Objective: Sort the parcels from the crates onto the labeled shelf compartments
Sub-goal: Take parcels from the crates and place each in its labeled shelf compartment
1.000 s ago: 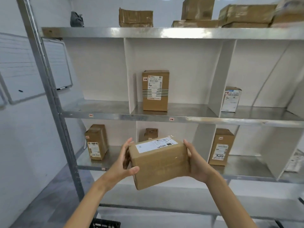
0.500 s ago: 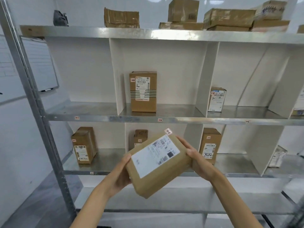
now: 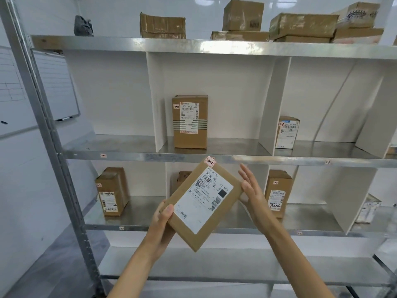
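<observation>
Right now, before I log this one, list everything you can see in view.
held parcel: one, brown with white label, tilted before the shelf
shelf: one, grey metal with white dividers, ahead
middle parcels: two, brown, one per compartment
lower parcels: four, three brown, one pale, separate compartments
top boxes: several, brown, on top
bag: one, dark, top left
whiteboard: one, white, left wall
left hand: grips the parcel's lower left edge
right hand: fingers straight, at its right corner

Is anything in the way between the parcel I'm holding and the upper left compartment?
Nothing visible: the parcel in the left hand hangs in open air before the shelf, and the compartment front is unblocked.
</observation>
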